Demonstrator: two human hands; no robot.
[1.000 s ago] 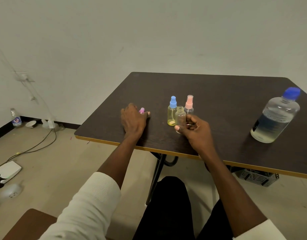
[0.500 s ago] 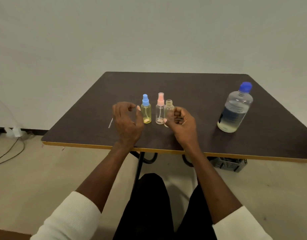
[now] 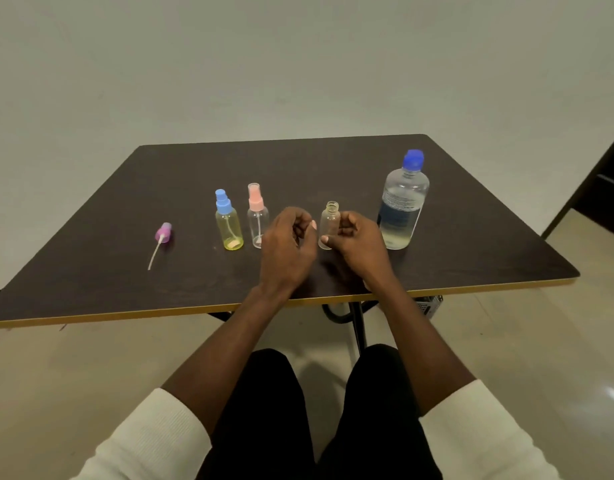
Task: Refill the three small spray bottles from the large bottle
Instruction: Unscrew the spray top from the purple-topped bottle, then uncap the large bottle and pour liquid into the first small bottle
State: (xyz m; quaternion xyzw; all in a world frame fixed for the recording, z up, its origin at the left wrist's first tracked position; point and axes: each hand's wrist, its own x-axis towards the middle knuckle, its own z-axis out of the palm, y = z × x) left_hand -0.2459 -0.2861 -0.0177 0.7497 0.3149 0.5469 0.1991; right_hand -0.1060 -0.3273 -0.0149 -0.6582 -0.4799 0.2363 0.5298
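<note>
While the right hand clasped the uncapped clear spray bottle at frame centre, left hand loosely curled holding nothing, large bottle just right, purple sprayer cap lying far left.

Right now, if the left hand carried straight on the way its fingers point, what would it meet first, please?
Most likely the open small bottle held by the right hand: the left hand curls towards it from beside it, with only a small gap showing. Depth is uncertain from this one view.
</note>
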